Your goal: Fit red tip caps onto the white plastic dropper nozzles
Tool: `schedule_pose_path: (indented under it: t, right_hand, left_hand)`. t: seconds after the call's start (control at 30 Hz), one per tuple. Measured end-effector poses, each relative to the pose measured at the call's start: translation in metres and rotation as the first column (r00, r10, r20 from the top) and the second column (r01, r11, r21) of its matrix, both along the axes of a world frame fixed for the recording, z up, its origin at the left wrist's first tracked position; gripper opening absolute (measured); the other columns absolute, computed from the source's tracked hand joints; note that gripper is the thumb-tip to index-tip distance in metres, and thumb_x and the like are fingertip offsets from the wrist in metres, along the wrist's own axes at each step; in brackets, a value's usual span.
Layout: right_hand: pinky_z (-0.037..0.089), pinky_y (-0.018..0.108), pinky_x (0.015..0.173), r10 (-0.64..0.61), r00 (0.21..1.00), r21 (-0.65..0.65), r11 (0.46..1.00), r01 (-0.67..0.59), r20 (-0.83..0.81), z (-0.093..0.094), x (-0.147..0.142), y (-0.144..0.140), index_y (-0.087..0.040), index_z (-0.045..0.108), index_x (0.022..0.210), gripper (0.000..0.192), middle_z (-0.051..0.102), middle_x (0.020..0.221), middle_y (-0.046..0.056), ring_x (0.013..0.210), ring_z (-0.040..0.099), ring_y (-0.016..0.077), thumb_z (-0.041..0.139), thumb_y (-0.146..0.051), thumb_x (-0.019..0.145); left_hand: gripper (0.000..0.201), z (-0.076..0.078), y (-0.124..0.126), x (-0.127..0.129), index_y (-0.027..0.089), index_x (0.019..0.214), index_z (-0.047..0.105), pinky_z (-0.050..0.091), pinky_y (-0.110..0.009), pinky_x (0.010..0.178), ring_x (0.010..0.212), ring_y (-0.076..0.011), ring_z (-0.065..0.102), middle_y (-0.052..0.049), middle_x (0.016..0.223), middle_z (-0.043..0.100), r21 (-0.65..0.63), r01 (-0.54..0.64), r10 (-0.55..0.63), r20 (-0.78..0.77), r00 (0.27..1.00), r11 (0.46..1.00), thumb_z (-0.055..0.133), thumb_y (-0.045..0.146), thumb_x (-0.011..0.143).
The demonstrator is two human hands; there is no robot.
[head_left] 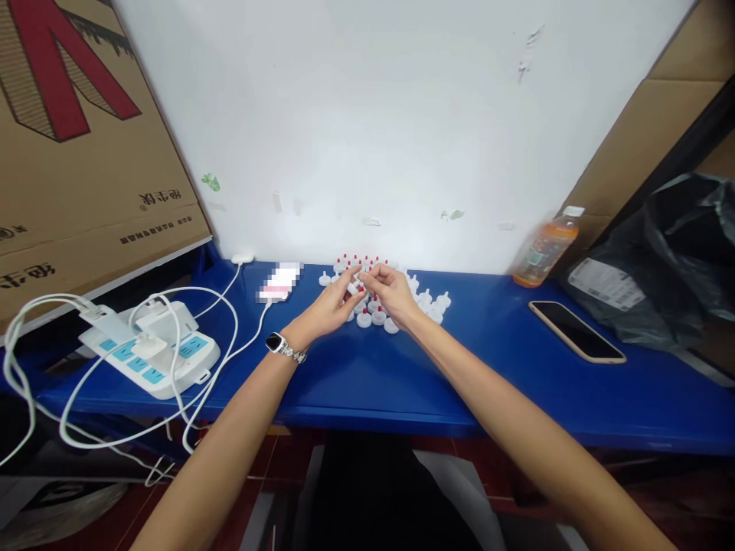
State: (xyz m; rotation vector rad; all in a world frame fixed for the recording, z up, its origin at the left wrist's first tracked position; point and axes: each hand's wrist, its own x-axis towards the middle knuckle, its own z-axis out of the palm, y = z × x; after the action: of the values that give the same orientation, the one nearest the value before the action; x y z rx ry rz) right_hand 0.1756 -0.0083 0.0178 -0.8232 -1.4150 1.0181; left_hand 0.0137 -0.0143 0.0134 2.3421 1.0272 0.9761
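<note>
Both hands work at the far edge of the blue desk (pixel 367 375), close to the white wall. The left hand (pixel 334 306) and the right hand (pixel 392 293) meet fingertip to fingertip above a cluster of small white caps (pixel 428 300), some with red tips. Between the fingertips sits one small white cap piece (pixel 357 285); the left grip pinches it, and the right grip closes on the same piece from the other side. Details of the piece are too small to resolve. The remaining caps lie on the desk directly under and just behind the hands, touching or nearly touching one another.

The left wrist carries a smartwatch (pixel 276 343) on a metal band. To the left, a white power strip (pixel 150 350) with blue sockets rests on the desk, with white chargers and cables (pixel 74 436) plugged in. To the right lie a smartphone (pixel 576 330), face up, and an orange drink bottle (pixel 545 249) leaning against the wall. A dark plastic bag (pixel 671 252) occupies the far right. A cardboard box (pixel 74 153) stands at the left.
</note>
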Motion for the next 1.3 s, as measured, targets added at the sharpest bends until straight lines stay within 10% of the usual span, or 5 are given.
schedule_pose_path:
  t: [0.2,0.3,0.47,0.7,1.3]
  right_hand:
    - [0.045,0.027,0.061,-0.079,0.993,0.103,0.992,0.071,0.083,0.009,0.015,0.011,-0.02,0.057,0.074,0.034,0.064,0.067,0.001,0.061,0.057,0.0138,0.071,-0.051,0.075]
    - [0.046,0.028,0.065,-0.225,0.937,0.215,0.962,0.17,0.266,0.014,0.022,0.025,-0.018,0.062,0.078,0.019,0.069,0.073,0.004,0.067,0.061,0.0155,0.065,-0.036,0.081]
    - [0.045,0.027,0.066,-0.228,0.68,0.294,0.956,0.02,0.696,0.023,0.012,0.052,-0.016,0.068,0.076,0.008,0.071,0.075,0.006,0.071,0.064,0.0174,0.06,-0.018,0.079]
    - [0.045,0.03,0.07,-0.301,0.361,0.322,0.947,0.0,0.883,0.023,-0.026,0.085,-0.015,0.073,0.085,0.016,0.074,0.089,0.013,0.081,0.067,0.0239,0.059,-0.014,0.079]
    - [0.045,0.027,0.076,-0.216,0.313,0.216,0.976,0.034,0.925,0.013,-0.045,0.117,-0.017,0.073,0.09,0.014,0.075,0.095,0.009,0.087,0.067,0.0199,0.064,-0.025,0.082]
  left_hand:
    - [0.071,0.0,0.01,-0.006,0.021,0.152,0.021,0.05,-0.032,0.076,0.088,-0.0187,0.061,-0.009,0.112,0.06,0.042,-0.058,0.055,0.065,0.996,0.997,0.053,0.047,0.094]
    - [0.048,0.0,0.022,-0.025,0.019,0.141,0.04,0.048,-0.031,0.077,0.092,-0.0179,0.059,-0.009,0.109,0.06,0.085,-0.202,0.192,0.116,0.975,0.976,0.043,0.042,0.099]
    - [0.026,-0.003,0.036,-0.046,0.016,0.112,0.06,0.048,-0.035,0.086,0.093,-0.0199,0.058,-0.008,0.102,0.062,0.143,-0.338,0.331,0.071,0.941,0.93,0.046,0.031,0.096]
    - [0.022,-0.013,0.043,-0.046,0.017,0.104,0.062,0.048,-0.037,0.088,0.096,-0.0208,0.058,-0.008,0.102,0.062,0.142,-0.333,0.333,0.023,0.942,0.932,0.046,0.028,0.095]
    - [0.021,-0.022,0.051,-0.054,0.018,0.108,0.061,0.046,-0.044,0.095,0.101,-0.0254,0.056,-0.01,0.102,0.06,0.148,-0.405,0.412,-0.019,0.911,0.902,0.051,0.028,0.092]
